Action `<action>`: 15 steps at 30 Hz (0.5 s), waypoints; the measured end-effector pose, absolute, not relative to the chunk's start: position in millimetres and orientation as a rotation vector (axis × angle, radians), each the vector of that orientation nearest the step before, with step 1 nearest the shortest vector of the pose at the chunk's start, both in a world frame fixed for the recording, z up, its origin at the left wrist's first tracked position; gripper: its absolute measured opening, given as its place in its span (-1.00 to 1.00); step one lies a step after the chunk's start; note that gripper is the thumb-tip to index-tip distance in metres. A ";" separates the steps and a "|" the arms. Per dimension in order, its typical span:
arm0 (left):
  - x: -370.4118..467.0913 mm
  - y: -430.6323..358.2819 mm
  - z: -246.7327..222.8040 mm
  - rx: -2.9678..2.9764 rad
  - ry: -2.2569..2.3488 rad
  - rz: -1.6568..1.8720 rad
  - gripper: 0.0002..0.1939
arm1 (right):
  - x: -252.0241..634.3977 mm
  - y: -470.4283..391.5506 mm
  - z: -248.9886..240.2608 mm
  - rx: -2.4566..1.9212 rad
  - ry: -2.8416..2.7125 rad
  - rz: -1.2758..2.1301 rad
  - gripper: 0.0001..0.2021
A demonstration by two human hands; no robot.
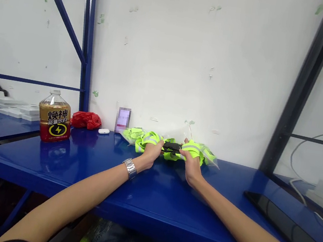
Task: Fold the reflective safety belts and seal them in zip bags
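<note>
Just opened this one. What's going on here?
A person holds a bundle of fluorescent yellow-green straps with silver stripes in both bare hands, just above or on a glossy blue table. The left hand and right hand grip it on either side of a dark black piece in the middle. Clear plastic wrapping lies close by. A large drink bottle with a red-and-gold front stands to the left.

A white wall [169, 65] with green flecks [101, 19] rises behind a glossy blue table [155, 201]; a blue post [87, 37] stands at left, a dark post [304, 86] at right.
</note>
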State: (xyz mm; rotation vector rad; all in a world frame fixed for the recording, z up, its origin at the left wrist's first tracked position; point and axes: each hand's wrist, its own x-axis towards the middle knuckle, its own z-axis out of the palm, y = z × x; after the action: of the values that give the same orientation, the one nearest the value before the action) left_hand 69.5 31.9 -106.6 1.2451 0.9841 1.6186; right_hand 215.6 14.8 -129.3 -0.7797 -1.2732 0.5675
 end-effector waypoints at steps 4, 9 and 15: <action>63.6 24.7 -105.4 1.441 1.061 1.571 -0.84 | 226.0 4.0 -120.2 -0.867 -1.464 0.478 -0.72; 49.5 21.1 -108.7 2.106 1.143 1.450 -0.74 | 234.4 -7.1 -120.4 -1.051 -1.723 0.345 -0.77; 32.1 26.6 -122.4 2.485 1.164 1.222 -0.72 | 230.1 -16.0 -121.2 -1.014 -1.952 0.379 -0.81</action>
State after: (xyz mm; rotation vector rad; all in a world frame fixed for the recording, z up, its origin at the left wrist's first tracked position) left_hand 32.1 26.6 -122.4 2.4847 1.1637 1.2217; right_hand 230.1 -16.0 -121.2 -1.0136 -1.9519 0.3793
